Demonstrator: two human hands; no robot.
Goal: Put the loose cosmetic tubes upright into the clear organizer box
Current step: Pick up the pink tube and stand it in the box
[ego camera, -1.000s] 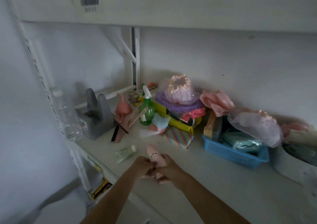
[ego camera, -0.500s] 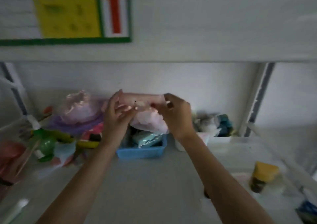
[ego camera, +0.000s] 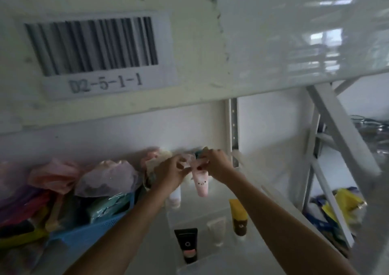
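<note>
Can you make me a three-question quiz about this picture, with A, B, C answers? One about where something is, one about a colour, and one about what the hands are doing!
1. Where is the blue basket?
A. to the left of the arms
B. hanging from the top shelf
C. to the right of the yellow tube

2. What colour is the tube with the little face?
A. green
B. pink
C. black

3. What are the hands doing with that tube?
A. both hands hold it at its top end
B. it lies alone on the shelf
C. only one hand touches it

Answers:
1 A, the basket sits low on the left, beside the left forearm.
2 B, the pink tube hangs cap end down.
3 A, the left hand and right hand meet at its upper end, fingers closed in a grip.
</note>
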